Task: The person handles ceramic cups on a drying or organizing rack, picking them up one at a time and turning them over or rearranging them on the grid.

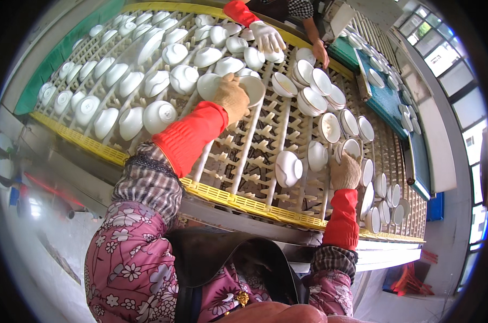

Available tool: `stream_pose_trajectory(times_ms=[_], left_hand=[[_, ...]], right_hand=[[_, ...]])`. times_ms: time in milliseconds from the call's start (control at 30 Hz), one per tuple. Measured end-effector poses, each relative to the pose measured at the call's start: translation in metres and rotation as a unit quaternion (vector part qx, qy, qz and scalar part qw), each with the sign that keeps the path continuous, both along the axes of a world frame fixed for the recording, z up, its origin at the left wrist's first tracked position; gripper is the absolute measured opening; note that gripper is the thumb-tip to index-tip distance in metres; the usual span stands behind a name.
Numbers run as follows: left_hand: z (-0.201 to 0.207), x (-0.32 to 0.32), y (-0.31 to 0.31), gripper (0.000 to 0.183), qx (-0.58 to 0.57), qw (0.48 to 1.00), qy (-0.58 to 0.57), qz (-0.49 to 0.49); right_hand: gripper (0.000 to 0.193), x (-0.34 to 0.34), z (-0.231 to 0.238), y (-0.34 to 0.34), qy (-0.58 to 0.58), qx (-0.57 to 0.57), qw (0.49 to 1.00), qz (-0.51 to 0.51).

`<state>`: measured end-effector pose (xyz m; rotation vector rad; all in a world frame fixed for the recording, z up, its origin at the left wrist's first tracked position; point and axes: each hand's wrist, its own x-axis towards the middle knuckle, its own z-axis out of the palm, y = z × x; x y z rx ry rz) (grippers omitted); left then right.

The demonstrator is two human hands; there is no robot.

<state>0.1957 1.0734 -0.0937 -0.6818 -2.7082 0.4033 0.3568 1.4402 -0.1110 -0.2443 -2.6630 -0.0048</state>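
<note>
My left hand, in a tan work glove with a red cuff, reaches across the rack. Its fingers close on a white bowl turned with its open side toward me. Another white bowl is against the other side of this hand; whether it is gripped too I cannot tell. My right hand, gloved alike, pinches the near rim of a white bowl among several tilted bowls. To the left of that hand, a white bowl and a second one rest on the pegs.
Many white bowls cover the left of the pegged conveyor, which has yellow edging. Across it are another person's gloved hand and bare hand. At the right runs a green-blue belt with more bowls.
</note>
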Motion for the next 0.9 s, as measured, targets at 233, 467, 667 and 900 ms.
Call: stream_pose_trajectory(times_ms=[233,467,667,900], left_hand=[[0.039,0.005,-0.038,0.057,0.606,0.710,-0.356,-0.048],[0.022,0.026,-0.041,0.037,0.113,0.989,-0.053,-0.076],[0.023,0.061,-0.055,0.049,0.023,0.997,-0.055,-0.054],[0.030,0.131,-0.034,0.065,0.105,0.955,-0.110,-0.255]], right_hand=[[0.037,-0.009,-0.002,0.000,-0.035,-0.056,0.997,0.029],[0.048,-0.030,0.017,-0.025,-0.098,-0.038,0.994,-0.013],[0.053,-0.045,0.012,-0.013,-0.102,-0.062,0.993,-0.005],[0.036,-0.041,0.031,-0.027,0.002,-0.124,0.962,0.241]])
